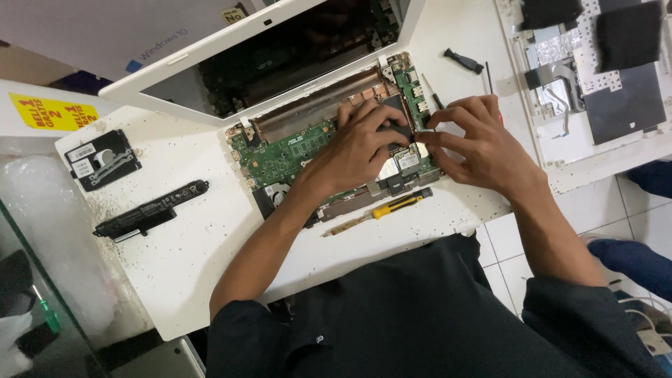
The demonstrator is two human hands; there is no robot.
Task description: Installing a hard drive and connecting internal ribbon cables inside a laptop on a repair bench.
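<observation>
Pressing a dark flat part [393, 131], long axis left-right, both hands' fingers [427, 138] grip it.

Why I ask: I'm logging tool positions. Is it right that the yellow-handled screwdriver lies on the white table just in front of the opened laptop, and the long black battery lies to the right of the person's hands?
Not quite. The head view shows the long black battery left of the hands, not right. The yellow-handled screwdriver does lie in front of the opened laptop.

Two screwdrivers [392, 206], one battery [150, 210], one hard drive [103, 159].
</observation>
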